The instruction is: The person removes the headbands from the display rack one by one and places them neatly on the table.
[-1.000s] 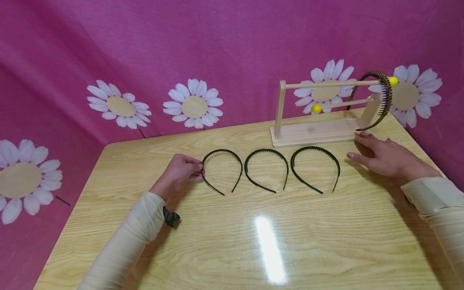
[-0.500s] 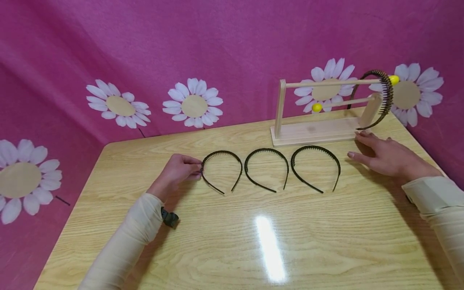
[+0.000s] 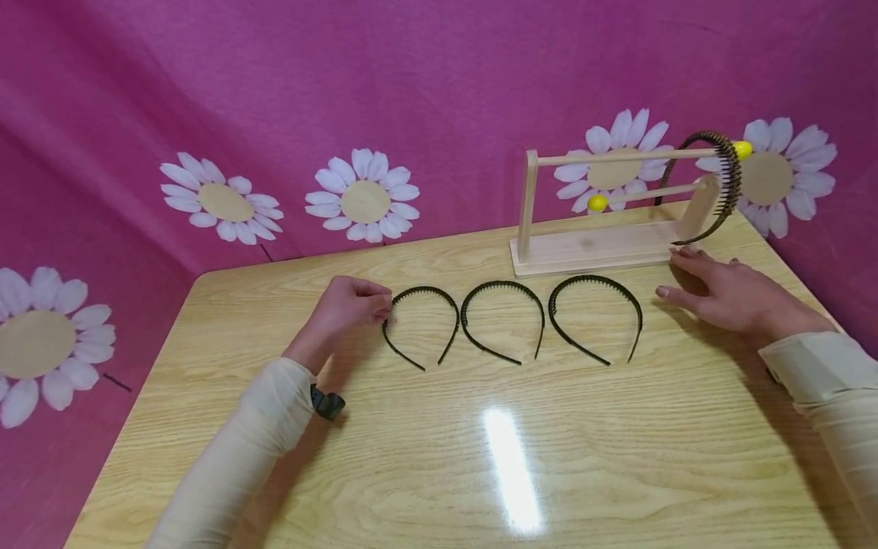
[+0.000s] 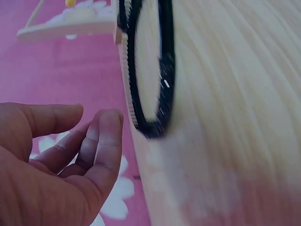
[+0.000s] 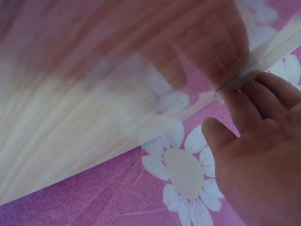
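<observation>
Three dark toothed headbands lie in a row on the wooden table: the left headband (image 3: 456,324), the middle headband (image 3: 504,284) and the right headband (image 3: 597,280). My left hand (image 3: 346,309) hovers close over the outer side of the left one and overlaps it in the head view. In the left wrist view the thumb and fingers of that hand (image 4: 80,165) stand apart with nothing between them. My right hand (image 3: 734,297) rests with fingers extended, fingertips at the front right of a wooden stand's base (image 3: 597,248). A brown toothed headband (image 3: 732,171) hangs on the stand's upper rod.
The stand has an upper rod (image 3: 624,159) and a lower rod (image 3: 665,193), with yellow end knobs (image 3: 597,203). A pink curtain with daisies (image 3: 453,114) hangs behind the table (image 3: 384,457). A black strap (image 3: 328,402) sits at my left wrist.
My left hand has let go of the left headband and risen slightly up and to the right. That headband has settled flat on the table. The right hand has stayed in place.
</observation>
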`<action>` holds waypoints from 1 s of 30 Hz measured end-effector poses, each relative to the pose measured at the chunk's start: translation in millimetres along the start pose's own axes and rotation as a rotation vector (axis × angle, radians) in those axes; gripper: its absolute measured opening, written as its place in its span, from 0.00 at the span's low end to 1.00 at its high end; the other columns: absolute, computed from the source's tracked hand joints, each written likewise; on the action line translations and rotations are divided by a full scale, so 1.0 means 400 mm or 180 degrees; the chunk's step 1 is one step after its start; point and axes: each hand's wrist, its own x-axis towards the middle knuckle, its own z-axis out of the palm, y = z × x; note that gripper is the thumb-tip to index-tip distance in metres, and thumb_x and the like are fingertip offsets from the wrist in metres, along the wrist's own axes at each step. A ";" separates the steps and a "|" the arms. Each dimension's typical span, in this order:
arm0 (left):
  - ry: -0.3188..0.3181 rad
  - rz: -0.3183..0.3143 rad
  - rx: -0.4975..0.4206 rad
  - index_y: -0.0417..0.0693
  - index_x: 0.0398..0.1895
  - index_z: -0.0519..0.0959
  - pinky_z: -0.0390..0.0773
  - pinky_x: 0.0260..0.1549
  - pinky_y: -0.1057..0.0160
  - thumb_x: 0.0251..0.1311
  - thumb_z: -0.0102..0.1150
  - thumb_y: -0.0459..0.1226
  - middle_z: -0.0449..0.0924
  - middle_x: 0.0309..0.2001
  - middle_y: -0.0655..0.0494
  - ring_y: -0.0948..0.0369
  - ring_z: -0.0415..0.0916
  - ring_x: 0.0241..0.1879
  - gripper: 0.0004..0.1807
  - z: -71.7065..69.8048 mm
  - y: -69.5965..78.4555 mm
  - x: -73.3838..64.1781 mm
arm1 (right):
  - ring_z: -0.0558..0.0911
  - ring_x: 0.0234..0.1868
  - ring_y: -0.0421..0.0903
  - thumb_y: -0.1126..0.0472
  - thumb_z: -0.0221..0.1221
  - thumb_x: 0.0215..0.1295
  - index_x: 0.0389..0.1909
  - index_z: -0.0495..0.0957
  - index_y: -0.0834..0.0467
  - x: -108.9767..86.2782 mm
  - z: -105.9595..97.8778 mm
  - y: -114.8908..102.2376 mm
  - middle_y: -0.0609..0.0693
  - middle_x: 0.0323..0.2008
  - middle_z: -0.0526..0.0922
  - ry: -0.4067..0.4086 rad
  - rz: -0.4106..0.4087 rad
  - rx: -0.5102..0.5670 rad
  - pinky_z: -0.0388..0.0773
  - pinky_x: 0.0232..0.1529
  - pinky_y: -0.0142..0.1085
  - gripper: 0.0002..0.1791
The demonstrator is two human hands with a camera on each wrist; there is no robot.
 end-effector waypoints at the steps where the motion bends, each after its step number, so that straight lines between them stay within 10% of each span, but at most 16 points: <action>1: -0.0024 0.0032 -0.0004 0.26 0.54 0.80 0.85 0.43 0.58 0.70 0.59 0.32 0.84 0.46 0.34 0.49 0.84 0.43 0.16 0.008 0.007 0.001 | 0.61 0.67 0.77 0.36 0.50 0.74 0.77 0.52 0.67 0.000 -0.001 0.000 0.69 0.76 0.48 0.0004 -0.0003 0.0002 0.44 0.68 0.70 0.46; 30: -0.0754 0.0716 -0.0173 0.33 0.52 0.83 0.83 0.47 0.51 0.69 0.61 0.32 0.84 0.47 0.39 0.45 0.83 0.45 0.13 0.287 0.222 0.042 | 0.64 0.66 0.74 0.37 0.52 0.74 0.76 0.56 0.67 -0.009 -0.002 -0.005 0.69 0.74 0.55 0.0120 -0.0036 0.0087 0.46 0.68 0.69 0.45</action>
